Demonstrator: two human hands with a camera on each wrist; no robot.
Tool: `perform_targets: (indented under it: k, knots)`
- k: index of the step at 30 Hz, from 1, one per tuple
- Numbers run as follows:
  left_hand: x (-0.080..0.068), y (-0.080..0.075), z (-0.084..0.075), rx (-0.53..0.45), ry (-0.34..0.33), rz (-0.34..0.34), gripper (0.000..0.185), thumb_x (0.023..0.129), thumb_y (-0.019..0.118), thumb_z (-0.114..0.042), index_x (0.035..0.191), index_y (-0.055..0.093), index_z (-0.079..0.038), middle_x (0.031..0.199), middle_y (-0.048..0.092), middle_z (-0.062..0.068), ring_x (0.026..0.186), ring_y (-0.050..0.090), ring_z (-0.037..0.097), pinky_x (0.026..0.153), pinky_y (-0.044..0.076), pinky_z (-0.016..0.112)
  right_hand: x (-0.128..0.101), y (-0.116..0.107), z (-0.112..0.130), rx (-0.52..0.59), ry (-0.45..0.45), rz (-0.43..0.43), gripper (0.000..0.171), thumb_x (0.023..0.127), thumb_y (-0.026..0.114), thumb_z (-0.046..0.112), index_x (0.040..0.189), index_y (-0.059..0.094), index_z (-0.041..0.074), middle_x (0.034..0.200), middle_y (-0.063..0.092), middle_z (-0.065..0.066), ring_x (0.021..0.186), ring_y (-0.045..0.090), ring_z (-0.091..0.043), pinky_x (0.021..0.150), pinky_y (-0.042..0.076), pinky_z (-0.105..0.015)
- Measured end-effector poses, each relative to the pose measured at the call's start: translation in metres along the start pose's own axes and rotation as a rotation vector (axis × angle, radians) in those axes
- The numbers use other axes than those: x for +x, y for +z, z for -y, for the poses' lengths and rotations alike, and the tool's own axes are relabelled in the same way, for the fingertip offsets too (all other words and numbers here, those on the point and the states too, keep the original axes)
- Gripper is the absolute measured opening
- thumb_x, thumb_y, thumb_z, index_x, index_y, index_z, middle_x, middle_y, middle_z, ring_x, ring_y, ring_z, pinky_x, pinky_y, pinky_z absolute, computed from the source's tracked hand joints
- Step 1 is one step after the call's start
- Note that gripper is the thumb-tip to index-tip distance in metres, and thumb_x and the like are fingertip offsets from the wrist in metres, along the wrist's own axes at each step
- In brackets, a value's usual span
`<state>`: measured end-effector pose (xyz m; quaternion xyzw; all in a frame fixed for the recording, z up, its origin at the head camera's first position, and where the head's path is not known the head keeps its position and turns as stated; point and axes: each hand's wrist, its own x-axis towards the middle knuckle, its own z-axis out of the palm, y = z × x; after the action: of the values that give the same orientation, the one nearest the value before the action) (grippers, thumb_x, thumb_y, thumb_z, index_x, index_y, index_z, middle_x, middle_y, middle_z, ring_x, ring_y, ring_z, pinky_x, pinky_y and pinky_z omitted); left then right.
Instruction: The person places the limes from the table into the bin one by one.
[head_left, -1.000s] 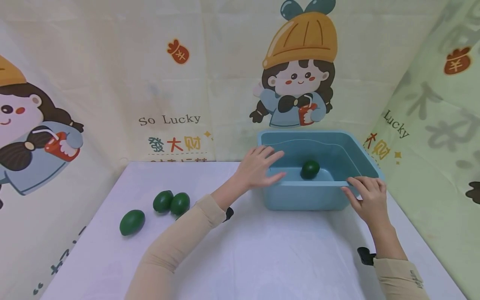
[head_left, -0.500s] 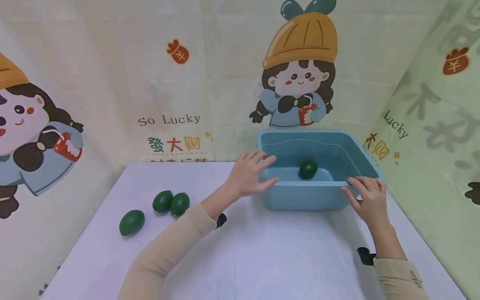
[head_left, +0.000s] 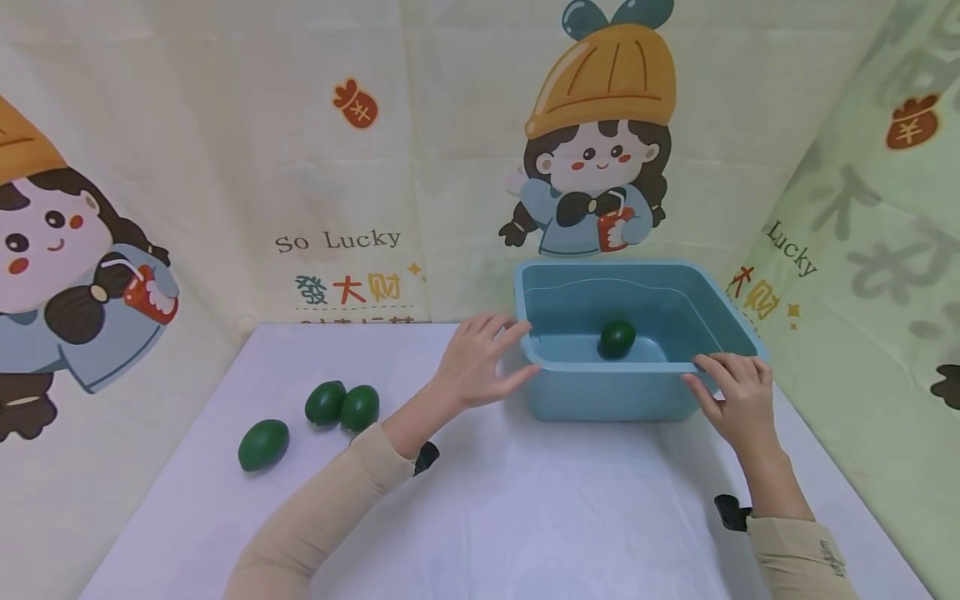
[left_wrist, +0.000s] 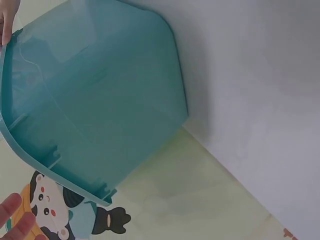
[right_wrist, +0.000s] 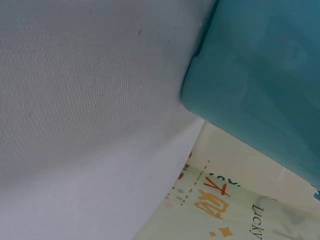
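A blue plastic bin (head_left: 615, 392) stands at the back right of the table, with one dark green, egg-shaped fruit (head_left: 617, 339) inside. My left hand (head_left: 476, 362) is just left of the bin, fingers spread and holding nothing, its tips close to the left rim. With fingers over the front right rim and thumb outside it, my right hand (head_left: 735, 387) grips the bin. The left wrist view has the bin's outer side (left_wrist: 110, 90) and some left fingertips at the lower left. In the right wrist view only the bin's outer wall (right_wrist: 250, 75) shows, no hand.
Several more green fruits lie on the left of the white table (head_left: 525, 517): one alone (head_left: 264, 445), and a touching pair (head_left: 326, 403) behind it, partly near my left sleeve (head_left: 322, 508). A printed cloth backdrop (head_left: 465, 167) rises behind and at both sides.
My left hand has drawn back leftward, from over the bin's left end to outside its rim. The right hand keeps its grip. The fruit in the bin shifted slightly left.
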<state>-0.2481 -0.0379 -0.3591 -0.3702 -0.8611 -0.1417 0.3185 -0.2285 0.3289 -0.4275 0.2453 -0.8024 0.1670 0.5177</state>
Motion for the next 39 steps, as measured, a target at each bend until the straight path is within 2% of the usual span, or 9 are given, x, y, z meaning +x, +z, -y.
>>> perform_targets:
  k: [11,16,26,39]
  knots:
    - [-0.016,-0.008,0.000,-0.062,-0.064,0.014,0.051,0.079,0.059,-0.047,0.119,0.058,-0.016,0.107,0.056,0.005,0.104,0.049,0.022,0.084,0.042,0.039,0.001,0.000,0.000,-0.001,-0.001,-0.002,0.049,0.089,0.052,0.045,0.089,0.064,-0.002,0.081,0.058,-0.021,0.078,0.050,-0.038,0.074,0.028,-0.055]
    - [-0.024,-0.011,0.002,-0.049,-0.097,0.028,0.052,0.079,0.060,-0.047,0.121,0.057,-0.016,0.107,0.056,0.005,0.102,0.049,0.022,0.084,0.042,0.039,0.002,0.000,0.000,0.000,-0.002,-0.007,0.048,0.089,0.053,0.045,0.089,0.064,-0.002,0.081,0.058,-0.021,0.078,0.050,-0.038,0.074,0.028,-0.055]
    - [-0.041,-0.013,0.003,-0.039,-0.092,0.000,0.053,0.077,0.062,-0.044,0.120,0.059,-0.013,0.106,0.057,0.006,0.100,0.050,0.023,0.080,0.043,0.039,0.002,0.001,-0.001,0.004,-0.010,-0.019,0.049,0.089,0.052,0.045,0.089,0.064,-0.002,0.080,0.058,-0.022,0.078,0.050,-0.039,0.073,0.028,-0.055]
    - [-0.069,-0.013,0.006,-0.048,-0.174,0.032,0.052,0.076,0.064,-0.044,0.119,0.058,-0.013,0.110,0.058,0.007,0.105,0.050,0.024,0.086,0.043,0.042,0.002,0.001,-0.001,0.004,-0.018,-0.027,0.049,0.089,0.052,0.045,0.088,0.064,-0.002,0.080,0.058,-0.021,0.077,0.050,-0.039,0.072,0.027,-0.055]
